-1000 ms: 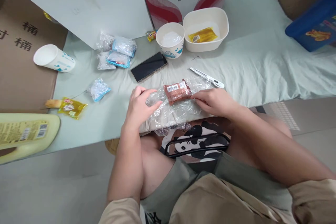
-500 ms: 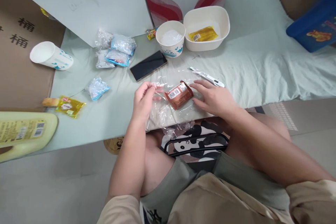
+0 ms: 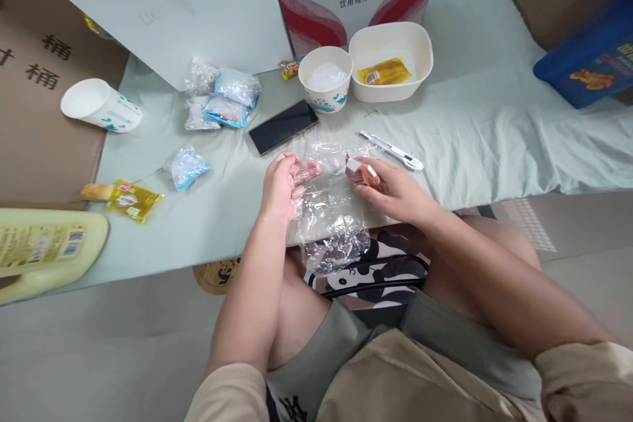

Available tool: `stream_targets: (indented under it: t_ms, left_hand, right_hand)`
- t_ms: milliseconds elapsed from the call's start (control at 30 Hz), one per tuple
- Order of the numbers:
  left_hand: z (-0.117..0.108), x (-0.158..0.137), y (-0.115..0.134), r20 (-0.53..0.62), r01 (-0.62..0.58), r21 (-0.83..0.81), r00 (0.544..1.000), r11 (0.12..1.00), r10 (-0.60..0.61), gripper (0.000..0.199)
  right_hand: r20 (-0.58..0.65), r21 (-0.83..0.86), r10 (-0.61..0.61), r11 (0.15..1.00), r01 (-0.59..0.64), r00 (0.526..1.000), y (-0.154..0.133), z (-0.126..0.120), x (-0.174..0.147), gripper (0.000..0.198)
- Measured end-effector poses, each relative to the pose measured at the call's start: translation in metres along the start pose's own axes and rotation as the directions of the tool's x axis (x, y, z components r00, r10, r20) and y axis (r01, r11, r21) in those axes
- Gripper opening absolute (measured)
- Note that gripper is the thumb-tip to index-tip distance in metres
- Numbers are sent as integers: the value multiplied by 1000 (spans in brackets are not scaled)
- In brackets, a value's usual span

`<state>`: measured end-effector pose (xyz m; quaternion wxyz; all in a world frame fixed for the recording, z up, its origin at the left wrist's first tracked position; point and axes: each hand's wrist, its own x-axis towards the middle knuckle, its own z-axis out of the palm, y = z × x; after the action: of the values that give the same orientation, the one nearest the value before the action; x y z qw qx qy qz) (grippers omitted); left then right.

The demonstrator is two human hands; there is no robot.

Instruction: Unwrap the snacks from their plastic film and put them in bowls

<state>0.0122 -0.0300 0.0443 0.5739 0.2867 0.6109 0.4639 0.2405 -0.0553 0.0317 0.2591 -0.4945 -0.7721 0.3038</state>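
Note:
My right hand [image 3: 393, 190] is closed on a small brown snack packet [image 3: 363, 175] with a white label. Clear plastic wrap [image 3: 330, 211] spreads between my hands and hangs over the table's front edge. At the wrap's left side is my left hand [image 3: 287, 186], its fingers partly bent and covered by the film, which it appears to hold. Just beyond the wrap lies a white utility knife [image 3: 393, 150]. A black phone [image 3: 283, 127] rests beyond my left hand.
A paper cup [image 3: 325, 79] with clear plastic inside stands beside a white bowl [image 3: 420, 69] holding a yellow packet. To the left are bubble-wrapped packets [image 3: 230, 102], another bundle [image 3: 186, 167], a tipped paper cup [image 3: 101, 105], a yellow packet [image 3: 133, 200] and a pale yellow bottle [image 3: 54, 247].
The brown packet lay on the wrap between my hands; now my right hand grips it, lifted and turned to the right. My left hand has shifted slightly right with the film.

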Motion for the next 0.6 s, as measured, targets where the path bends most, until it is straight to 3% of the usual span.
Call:
stream_targets:
  t_ms: [100, 167, 233, 367, 433, 533, 600]
  left_hand:
    - [-9, 13, -5, -91, -144, 149, 983, 978, 159, 13]
    - [-12, 20, -9, -77, -208, 195, 971, 959, 226, 18]
    - [-12, 24, -12, -40, -207, 208, 975, 956, 220, 21]
    - [-8, 25, -13, 23, -194, 202, 981, 960, 193, 22]
    - [-6, 24, -11, 46, -215, 192, 977, 958, 210, 23]
    - [-6, 22, -9, 65, -239, 188, 971, 953, 230, 24]
    - [-7, 22, -8, 74, -242, 189, 970, 952, 232, 24]
  right_hand:
    - [-163, 18, -1, 1000, 4, 987, 3, -12, -6, 27]
    - [-256, 38, 35, 999, -26, 966, 5, -22, -8, 20]
    - [-319, 135, 105, 989, -64, 942, 8, -34, -2, 17]
    - [-344, 451, 358, 874, -182, 868, 25, -66, 57, 20]
    - [-297, 505, 426, 830, -238, 854, 35, -82, 101, 24]
    - [-294, 425, 355, 880, -211, 887, 44, -100, 147, 32]
    - [-298, 336, 250, 931, -144, 921, 45, -103, 152, 37]
